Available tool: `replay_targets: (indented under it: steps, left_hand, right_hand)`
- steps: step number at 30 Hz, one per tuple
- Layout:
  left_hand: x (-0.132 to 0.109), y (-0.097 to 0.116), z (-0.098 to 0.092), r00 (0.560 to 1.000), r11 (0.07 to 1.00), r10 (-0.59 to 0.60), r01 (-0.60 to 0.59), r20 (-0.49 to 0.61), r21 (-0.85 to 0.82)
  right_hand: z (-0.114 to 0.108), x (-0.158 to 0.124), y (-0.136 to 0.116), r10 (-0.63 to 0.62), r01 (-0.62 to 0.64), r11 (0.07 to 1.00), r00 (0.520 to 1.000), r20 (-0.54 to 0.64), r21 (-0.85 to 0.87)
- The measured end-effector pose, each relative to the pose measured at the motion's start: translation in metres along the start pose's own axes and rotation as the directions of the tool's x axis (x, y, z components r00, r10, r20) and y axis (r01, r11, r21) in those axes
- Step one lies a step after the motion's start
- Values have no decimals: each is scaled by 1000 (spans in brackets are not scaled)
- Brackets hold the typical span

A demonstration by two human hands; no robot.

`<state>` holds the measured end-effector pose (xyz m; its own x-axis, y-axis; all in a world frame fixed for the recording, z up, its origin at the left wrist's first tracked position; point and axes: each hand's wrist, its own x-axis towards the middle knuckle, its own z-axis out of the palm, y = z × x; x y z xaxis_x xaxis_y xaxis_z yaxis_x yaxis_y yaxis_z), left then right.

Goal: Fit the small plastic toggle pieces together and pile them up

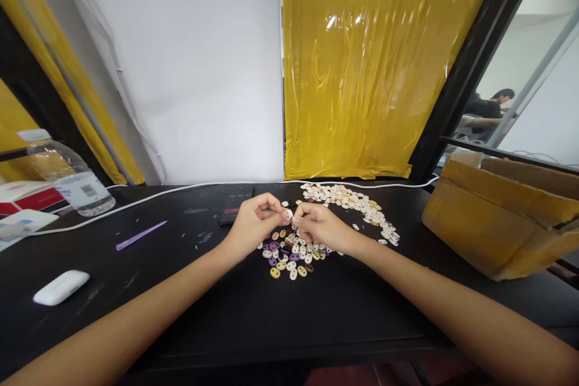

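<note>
My left hand (261, 217) pinches a small white oval piece with holes (289, 215) between thumb and fingertips, raised over the table. Close against its right side is my right hand (320, 227), its thumb and fingers pressed together; what sits in that pinch is too small to make out. Below both hands lies a loose pile of oval two-hole pieces (293, 257) in white, yellow, purple and brown. Beyond my right hand, a curved band of mostly white pieces (353, 201) spreads over the black tabletop. A dark phone (230, 212) lies partly hidden behind my left hand.
A purple strip (141, 235), a white earbud case (62, 287) and a plastic bottle (75, 178) are on the left. An open cardboard box (493, 223) stands at the right. A white cable (181, 188) runs along the back. Another person (491, 107) sits far behind.
</note>
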<state>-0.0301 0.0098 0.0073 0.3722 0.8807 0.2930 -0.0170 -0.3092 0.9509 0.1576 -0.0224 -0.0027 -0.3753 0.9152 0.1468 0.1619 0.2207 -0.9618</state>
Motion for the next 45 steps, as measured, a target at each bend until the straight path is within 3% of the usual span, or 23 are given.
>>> replay_targets:
  steps: [4, 6, 11, 15, 19, 23, 26, 28, 33, 37, 40, 45]
  left_hand:
    - [-3, -2, 3, 1000, 1000, -14, 13, -7, -28]
    - [-5, -2, 5, 1000, 1000, -17, 17, 22, -19]
    - [-5, -1, 5, 997, 987, 39, -48, 63, 152]
    - [-1, -1, -3, 991, 942, 71, -104, 115, 319]
    - [-1, -3, -4, 960, 850, 118, -231, 256, 473]
    - [-5, -7, 0, 891, 709, 166, -406, 422, 577]
    - [-8, -9, 0, 876, 654, 179, -446, 448, 611]
    - [-9, -8, 0, 870, 657, 188, -456, 456, 600]
    - [-15, -4, 1, 827, 686, 161, -486, 538, 542]
    - [-16, -4, 4, 830, 680, 117, -467, 545, 565]
    - [-14, -5, 4, 842, 662, 94, -451, 531, 598]
    - [-13, -4, 4, 851, 619, 88, -454, 518, 641]
  right_hand:
    - [2, 2, -1, 69, -71, 985, 997, 22, 157]
    - [-1, 2, -1, 65, -66, 986, 998, 10, 155]
    - [-20, 4, 0, 16, -17, 997, 1000, -12, -74]
    - [-39, 5, 1, -59, 17, 965, 986, -155, -261]
    - [-44, 10, 10, -145, 69, 847, 984, -104, -527]
    - [-31, 23, 18, -179, 131, 660, 984, 14, -740]
    - [-24, 32, 18, -149, 117, 524, 988, 44, -844]
    - [-25, 34, 16, -131, 93, 483, 991, 33, -871]
    - [-38, 23, 10, -111, 21, 541, 993, -46, -841]
    - [-45, 16, 8, -49, -63, 582, 993, -112, -811]
    - [-44, 20, 11, -89, -35, 596, 990, -110, -802]
    - [-41, 31, 21, -149, 27, 544, 987, -66, -839]
